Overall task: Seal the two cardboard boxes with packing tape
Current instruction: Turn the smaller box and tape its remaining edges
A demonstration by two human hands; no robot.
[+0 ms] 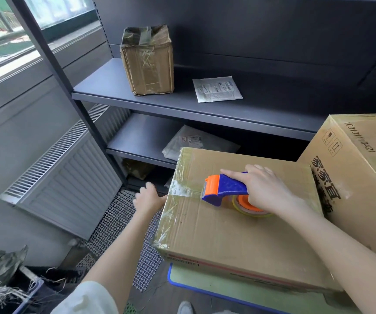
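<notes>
right hand (266, 191) is clenched around the handle of a blue and orange tape dispenser (224, 188), with the index finger laid along its top. the dispenser is held on top of the flat cardboard box (239, 241), its orange front near the box's left edge. a strip of clear packing tape (182, 189) is stretched from it over that edge and down the side. left hand (148, 198) is pressed against the left side of the same box, fingers relaxed and nothing grasped. the box is set on a green counter (182, 279) with a blue rim. a larger printed cardboard box (359, 177) is set up against it on the right. behind, a small taped box (148, 62) and a white mailer (217, 88) are kept on a grey shelf (114, 91), and a grey mailer (196, 141) is laid on the shelf below.
</notes>
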